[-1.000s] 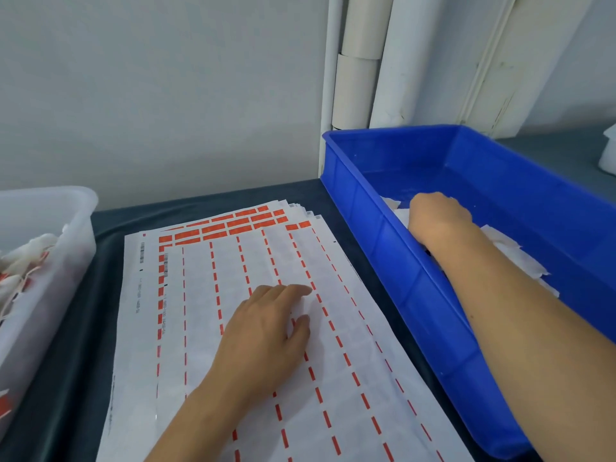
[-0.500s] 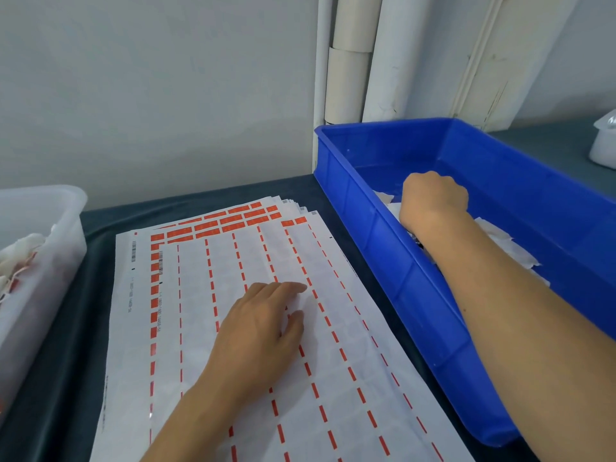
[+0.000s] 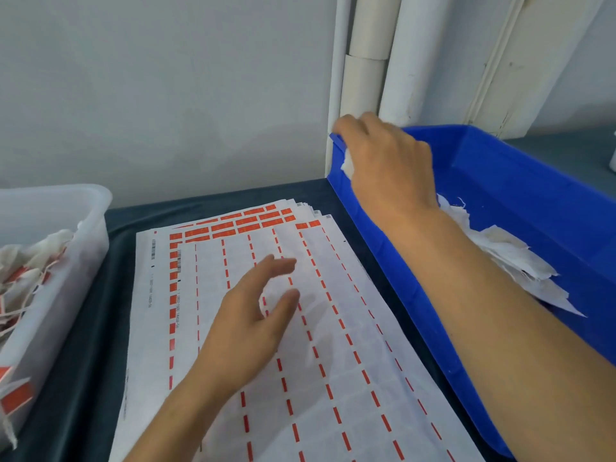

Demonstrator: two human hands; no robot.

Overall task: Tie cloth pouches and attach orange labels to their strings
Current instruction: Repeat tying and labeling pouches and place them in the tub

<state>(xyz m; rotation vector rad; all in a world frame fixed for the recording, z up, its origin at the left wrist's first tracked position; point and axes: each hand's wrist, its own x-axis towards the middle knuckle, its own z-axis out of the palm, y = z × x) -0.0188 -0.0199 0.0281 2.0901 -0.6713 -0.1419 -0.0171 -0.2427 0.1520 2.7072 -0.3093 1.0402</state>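
Cloth pouch (image 3: pixel 347 165), white, is gripped in the curled right hand (image 3: pixel 388 161) at the upper centre, over the blue bin (image 3: pixel 520 195) rim. More pouches (image 3: pixel 513 258) are seen inside the bin, right of frame. The left hand (image 3: pixel 248 325) is held open, fingers relaxed, above label sheets (image 3: pixel 333 361) on the bench (image 3: pixel 90 361).

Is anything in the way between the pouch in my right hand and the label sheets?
Only the near wall of the blue bin. The right hand holds the white pouch about at its rim. The left hand hovers open above the label sheets.
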